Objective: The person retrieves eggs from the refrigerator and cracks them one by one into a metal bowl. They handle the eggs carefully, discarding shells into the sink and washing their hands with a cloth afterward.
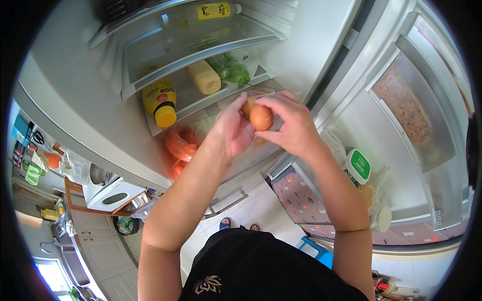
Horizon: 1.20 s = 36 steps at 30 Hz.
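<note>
Between thumb and fingers my right hand (293,122) holds a brown egg (261,117). My left hand (238,128), palm turned up and fingers curled, holds a second brown egg (247,107) just behind the first. Both hands are in front of an open refrigerator, over its lower drawer (260,154). An orange plastic bag (182,145) lies in the drawer's left part. On the shelf above are a yellow bottle with a yellow cap (160,101), a pale wrapped roll (204,77) and green vegetables in clear plastic (233,71).
The open refrigerator door (376,131) stands at the right, with a green-lidded tub (359,165) and plastic bags in its rack. A glass shelf (199,45) crosses above the hands. A blue plastic stool (320,254) is low on the right; kitchen cabinets (105,252) are at left.
</note>
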### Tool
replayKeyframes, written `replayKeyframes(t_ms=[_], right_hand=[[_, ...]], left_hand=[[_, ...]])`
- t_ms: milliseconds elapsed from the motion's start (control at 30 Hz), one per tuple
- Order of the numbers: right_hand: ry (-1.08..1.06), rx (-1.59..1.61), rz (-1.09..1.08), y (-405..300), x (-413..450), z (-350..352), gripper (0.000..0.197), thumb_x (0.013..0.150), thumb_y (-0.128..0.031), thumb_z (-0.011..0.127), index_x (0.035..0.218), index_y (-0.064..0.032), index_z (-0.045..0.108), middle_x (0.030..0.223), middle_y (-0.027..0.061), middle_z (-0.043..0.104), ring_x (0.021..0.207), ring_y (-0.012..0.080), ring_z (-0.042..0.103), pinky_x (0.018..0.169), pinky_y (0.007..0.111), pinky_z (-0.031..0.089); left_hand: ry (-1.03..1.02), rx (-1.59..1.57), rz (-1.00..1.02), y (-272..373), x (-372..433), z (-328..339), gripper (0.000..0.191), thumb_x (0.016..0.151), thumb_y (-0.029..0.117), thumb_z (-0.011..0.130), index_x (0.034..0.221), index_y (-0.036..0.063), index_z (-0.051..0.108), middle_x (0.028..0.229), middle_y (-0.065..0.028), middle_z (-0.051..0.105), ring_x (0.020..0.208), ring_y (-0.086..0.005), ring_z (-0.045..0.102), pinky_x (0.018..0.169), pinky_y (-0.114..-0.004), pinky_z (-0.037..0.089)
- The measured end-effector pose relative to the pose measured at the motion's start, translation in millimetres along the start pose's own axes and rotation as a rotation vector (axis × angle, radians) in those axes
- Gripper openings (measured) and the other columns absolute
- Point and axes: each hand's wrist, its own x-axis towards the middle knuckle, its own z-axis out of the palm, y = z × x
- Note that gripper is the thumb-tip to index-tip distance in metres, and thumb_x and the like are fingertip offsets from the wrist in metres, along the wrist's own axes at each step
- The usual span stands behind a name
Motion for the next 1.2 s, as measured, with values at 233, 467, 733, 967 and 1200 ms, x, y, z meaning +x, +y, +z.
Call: replayKeyframes(t_ms=[233, 467, 733, 967, 1200], right_hand=[[-0.254, 0.088, -0.011, -5, 11, 10, 0.047, 0.064, -0.004, 0.079, 0.108, -0.0038, 0.065, 0.106, 0.0083, 0.067, 0.097, 0.0231, 0.061, 0.086, 0.035, 0.050], [-0.656, -0.308, 0.428, 85, 51, -3, 0.019, 0.082, -0.006, 0.061, 0.099, -0.0007, 0.069, 0.089, 0.0154, 0.071, 0.081, 0.0276, 0.068, 0.072, 0.035, 0.053], [-0.706, -0.725, 0.257, 103, 53, 56, 0.020, 0.079, -0.006, 0.059, 0.093, 0.0010, 0.071, 0.099, 0.0177, 0.070, 0.086, 0.0330, 0.068, 0.075, 0.040, 0.055], [-0.962, -0.209, 0.198, 68, 50, 55, 0.016, 0.078, -0.007, 0.059, 0.089, -0.0018, 0.069, 0.093, 0.0159, 0.070, 0.082, 0.0329, 0.066, 0.073, 0.040, 0.053], [-0.829, -0.850, 0.082, 113, 35, 76, 0.033, 0.073, -0.017, 0.068, 0.104, -0.0070, 0.068, 0.112, 0.0068, 0.065, 0.112, 0.0290, 0.056, 0.097, 0.039, 0.043]], left_hand=[[0.080, -0.220, 0.068, -11, -27, -12, 0.051, 0.104, 0.046, 0.029, 0.117, 0.0022, 0.049, 0.114, -0.0152, 0.059, 0.101, -0.0303, 0.060, 0.088, -0.045, 0.052], [0.091, -0.277, 0.121, -8, -60, -28, 0.048, 0.103, 0.044, 0.036, 0.125, 0.0023, 0.046, 0.114, -0.0237, 0.054, 0.092, -0.0310, 0.056, 0.081, -0.040, 0.052], [0.016, -0.279, 0.095, -16, -83, -35, 0.050, 0.103, 0.045, 0.034, 0.132, 0.0053, 0.040, 0.116, -0.0245, 0.053, 0.091, -0.0331, 0.056, 0.081, -0.042, 0.051], [-0.002, -0.284, 0.093, -15, -96, -40, 0.053, 0.101, 0.048, 0.038, 0.134, 0.0069, 0.040, 0.118, -0.0248, 0.053, 0.092, -0.0338, 0.057, 0.082, -0.042, 0.051], [-0.067, -0.317, 0.063, -17, -89, -39, 0.054, 0.100, 0.049, 0.039, 0.135, 0.0082, 0.040, 0.122, -0.0257, 0.052, 0.101, -0.0367, 0.057, 0.086, -0.043, 0.051]])
